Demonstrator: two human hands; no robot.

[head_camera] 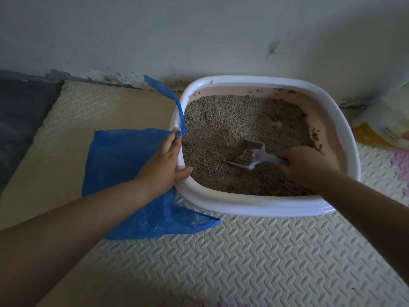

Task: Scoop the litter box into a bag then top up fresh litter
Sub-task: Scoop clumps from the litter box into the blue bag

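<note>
- Litter (232,120) fills the litter box (254,209), which sits on the floor mat (243,262) against the wall (199,29). It is grey-brown, granular and loose, so it should sift and pour, and a tilted load will likely spill.
- The scoop (252,155) lies low in the middle of the litter with its slotted head partly dug in. It looks like stiff, light plastic. The right hand (307,165) has its fingers curled round the handle — the sensible place to hold it.
- The bag (115,169) is thin blue film, limp and probably slippery. It lies spread on the mat just left of the box, and its mouth will hardly stay open unaided.
- The left hand (163,165) lies with fairly straight fingers along the left rim — pinning a bag handle there, thumb over the inner edge.
- A sack (380,131), perhaps the fresh litter, lies to the right and is likely heavy.
</note>
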